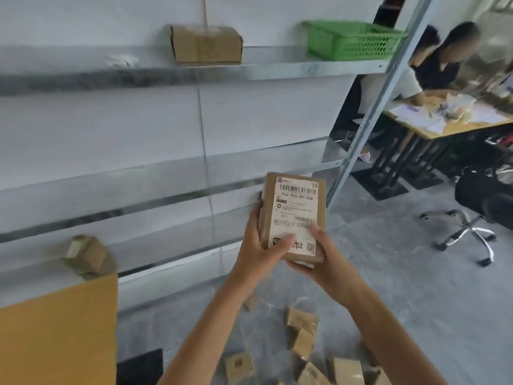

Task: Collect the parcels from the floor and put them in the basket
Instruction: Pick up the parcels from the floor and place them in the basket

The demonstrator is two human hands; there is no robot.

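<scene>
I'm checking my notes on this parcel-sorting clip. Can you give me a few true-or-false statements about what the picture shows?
1. Both hands, left hand and right hand, hold the labelled parcel. True.
2. The green basket stands on the floor. False: it sits on the top shelf.
3. Several parcels on the floor remain. True.
4. The held parcel's label faces away from the camera. False: its barcode label faces the camera.
</scene>
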